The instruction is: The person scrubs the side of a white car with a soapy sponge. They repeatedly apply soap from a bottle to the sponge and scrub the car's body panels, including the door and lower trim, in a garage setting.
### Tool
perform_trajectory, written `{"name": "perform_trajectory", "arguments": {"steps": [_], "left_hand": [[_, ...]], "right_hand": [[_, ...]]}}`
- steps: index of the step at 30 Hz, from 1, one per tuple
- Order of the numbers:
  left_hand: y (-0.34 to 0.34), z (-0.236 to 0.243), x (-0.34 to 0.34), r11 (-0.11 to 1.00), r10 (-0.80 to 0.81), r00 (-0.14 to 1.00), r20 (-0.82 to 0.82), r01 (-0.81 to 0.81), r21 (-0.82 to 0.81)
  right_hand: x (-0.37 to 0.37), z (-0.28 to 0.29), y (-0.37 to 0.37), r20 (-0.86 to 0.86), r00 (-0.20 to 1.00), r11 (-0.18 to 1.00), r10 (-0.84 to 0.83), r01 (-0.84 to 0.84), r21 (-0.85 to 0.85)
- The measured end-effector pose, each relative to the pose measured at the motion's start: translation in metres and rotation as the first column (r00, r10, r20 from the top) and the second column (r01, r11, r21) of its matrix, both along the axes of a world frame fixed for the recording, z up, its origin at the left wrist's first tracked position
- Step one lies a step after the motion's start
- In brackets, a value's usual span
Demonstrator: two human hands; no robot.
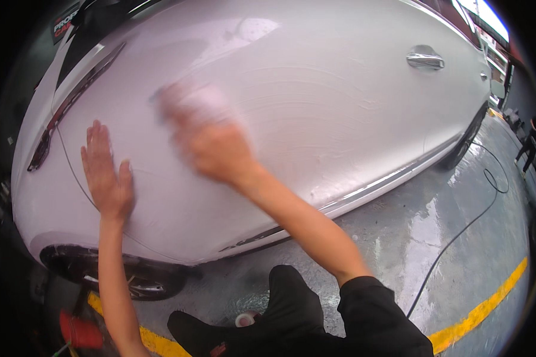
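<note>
A white car [333,113] fills most of the head view, its side panel wet or glossy and marked with fine curved ripples. My left hand [107,178] lies flat against the panel, fingers stretched upward, near a thin dark seam line. To its right, my right hand [217,146] is curled and smeared by motion over the same panel. Something with a dark edge shows blurred at its fingers; I cannot make out what it is. A chrome door handle [426,58] sits farther right, away from both hands.
A front wheel [152,287] is below my left forearm. On the wet grey floor, a dark hose [443,253] curls at right, near a yellow line [482,309]. A roll [245,319] lies by my legs, a red container [82,331] at lower left. Another person [531,143] stands far right.
</note>
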State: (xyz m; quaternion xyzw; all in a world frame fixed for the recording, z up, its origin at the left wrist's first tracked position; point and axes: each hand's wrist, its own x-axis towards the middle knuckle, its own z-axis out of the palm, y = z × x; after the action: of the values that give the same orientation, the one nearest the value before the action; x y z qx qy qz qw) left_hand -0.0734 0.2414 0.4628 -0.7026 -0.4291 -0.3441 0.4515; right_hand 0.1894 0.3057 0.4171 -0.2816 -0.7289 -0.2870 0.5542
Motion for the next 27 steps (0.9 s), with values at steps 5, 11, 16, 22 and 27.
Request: {"name": "perform_trajectory", "arguments": {"steps": [5,11,16,22,27], "left_hand": [[-0.013,0.018,-0.017,0.999,0.042,0.997,-0.064,-0.04,0.028],[-0.008,0.011,-0.006,1.0,0.015,0.999,-0.038,-0.014,0.02],[-0.009,0.006,-0.001,1.0,-0.006,1.0,-0.02,0.006,-0.001],[-0.022,0.022,-0.012,1.0,0.021,0.999,-0.042,-0.021,0.008],[-0.011,0.01,-0.004,1.0,0.001,1.0,0.008,-0.001,-0.004]], "right_hand": [[0.06,0.052,0.005,-0.223,0.964,0.989,-0.144,0.15,0.006],[0.137,0.075,0.039,-0.646,0.706,0.952,-0.291,0.277,-0.127],[-0.003,0.063,0.0,0.112,0.99,0.975,0.08,-0.101,0.196],[0.147,0.119,0.03,-0.47,0.865,0.965,-0.176,0.058,-0.255],[0.1,0.142,0.052,-0.628,0.74,0.97,-0.242,0.203,-0.135]]}}
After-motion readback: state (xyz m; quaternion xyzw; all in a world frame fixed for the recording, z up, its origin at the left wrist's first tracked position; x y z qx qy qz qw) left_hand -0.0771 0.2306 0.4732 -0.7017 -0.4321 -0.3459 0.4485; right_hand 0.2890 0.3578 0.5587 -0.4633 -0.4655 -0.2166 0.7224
